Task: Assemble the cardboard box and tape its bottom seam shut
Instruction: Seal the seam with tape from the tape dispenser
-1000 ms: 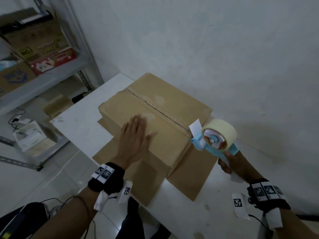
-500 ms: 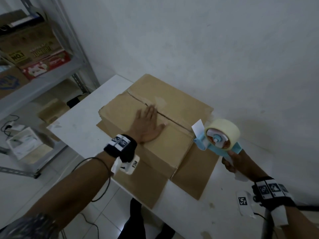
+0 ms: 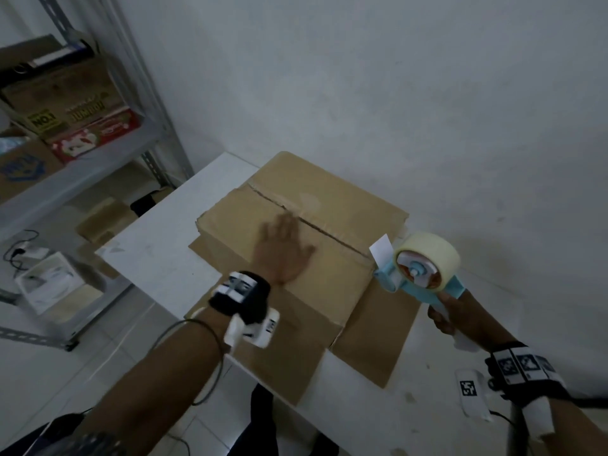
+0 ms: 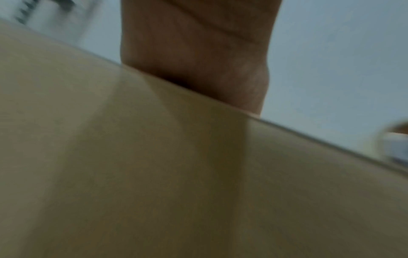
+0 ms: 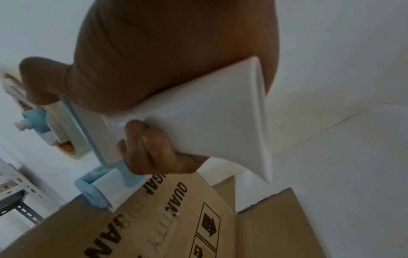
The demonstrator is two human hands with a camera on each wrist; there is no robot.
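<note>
Shelving [image 3: 98, 159] holding printed cartons is standing left of the cardboard box [image 3: 345, 205], whose seam [image 3: 329, 232] is running diagonally. Left hand [image 3: 283, 251] is lying flat on it; right hand [image 3: 450, 311] is gripping the tape dispenser [image 3: 418, 268] beside it.

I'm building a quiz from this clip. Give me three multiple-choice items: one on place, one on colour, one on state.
1. Where does the left hand lie?
A on the cardboard box
B on the shelf
C on the floor
2. What colour is the tape dispenser frame?
A red
B light blue
C black
3. The box's centre seam is:
A taped over
B untaped
C cut open wide

Answers: A, the palm is flat on the box top; B, the blue frame carries the roll; B, the right hand holds the dispenser off the seam.
</note>
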